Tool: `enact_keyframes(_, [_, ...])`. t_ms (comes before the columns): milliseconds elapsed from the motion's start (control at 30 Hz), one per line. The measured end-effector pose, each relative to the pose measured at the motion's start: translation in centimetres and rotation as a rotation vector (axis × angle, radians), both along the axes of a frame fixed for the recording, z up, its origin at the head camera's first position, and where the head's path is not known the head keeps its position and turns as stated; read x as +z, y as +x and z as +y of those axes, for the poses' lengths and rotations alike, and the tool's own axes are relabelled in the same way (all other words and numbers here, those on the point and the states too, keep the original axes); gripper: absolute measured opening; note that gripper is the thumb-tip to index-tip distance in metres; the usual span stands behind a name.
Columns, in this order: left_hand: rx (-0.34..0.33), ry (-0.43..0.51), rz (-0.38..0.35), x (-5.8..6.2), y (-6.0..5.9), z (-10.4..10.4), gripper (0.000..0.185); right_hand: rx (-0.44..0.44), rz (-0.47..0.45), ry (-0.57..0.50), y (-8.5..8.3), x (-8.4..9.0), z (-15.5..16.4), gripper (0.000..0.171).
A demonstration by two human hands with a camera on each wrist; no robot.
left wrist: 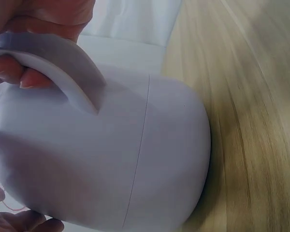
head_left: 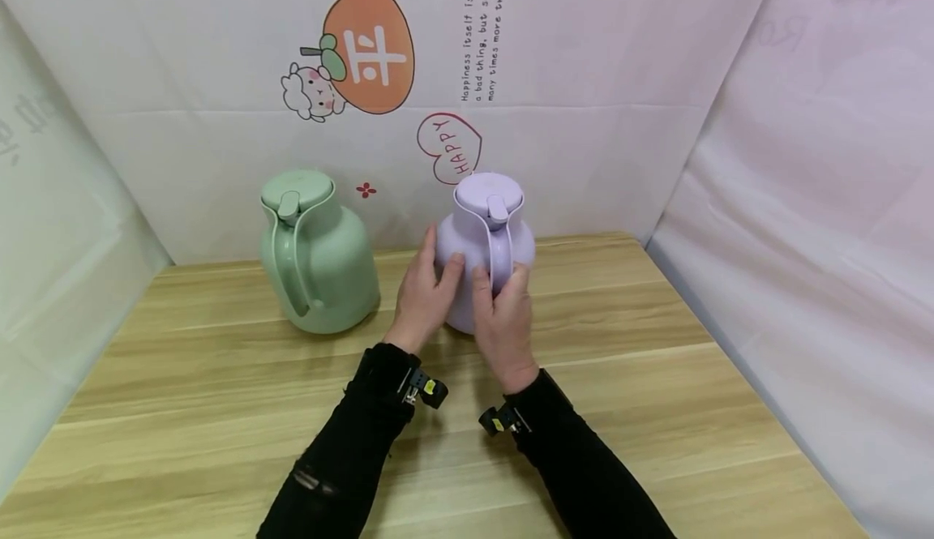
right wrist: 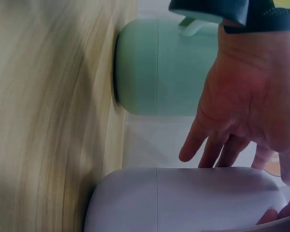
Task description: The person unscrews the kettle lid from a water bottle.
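Note:
A lilac jug [head_left: 474, 235] with a lid and a curved handle [head_left: 500, 257] stands on the wooden table [head_left: 219, 409] near the back wall. My left hand [head_left: 432, 278] rests with straight fingers against the jug's left side; the right wrist view shows this left hand [right wrist: 232, 130] spread over the lilac jug [right wrist: 183, 200]. My right hand [head_left: 502, 296] grips the handle from the front. In the left wrist view, fingers [left wrist: 12, 72] curl round the handle [left wrist: 63, 63] above the jug's body [left wrist: 111, 159].
A mint-green jug [head_left: 317, 255] of the same shape stands to the left of the lilac one, a short gap apart. White printed sheets wall in the table at the back and both sides. Bare wood lies in front of and to the right of the jugs.

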State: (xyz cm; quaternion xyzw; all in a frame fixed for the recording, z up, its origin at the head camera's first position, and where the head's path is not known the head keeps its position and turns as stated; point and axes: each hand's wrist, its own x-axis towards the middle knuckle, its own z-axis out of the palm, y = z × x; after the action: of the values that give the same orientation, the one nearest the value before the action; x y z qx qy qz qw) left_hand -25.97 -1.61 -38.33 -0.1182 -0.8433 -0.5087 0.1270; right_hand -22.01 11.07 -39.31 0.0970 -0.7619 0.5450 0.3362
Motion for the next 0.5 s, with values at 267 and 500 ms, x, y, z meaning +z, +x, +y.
enact_keyframes(267, [0.025, 0.015, 0.037, -0.19, -0.26, -0.09, 0.072, 0.011, 0.002, 0.008, 0.31, 0.03, -0.51, 0.04])
enact_keyframes(500, [0.035, 0.026, 0.038, -0.41, -0.13, -0.34, 0.072, 0.001, 0.011, 0.026, 0.54, -0.06, -0.77, 0.039])
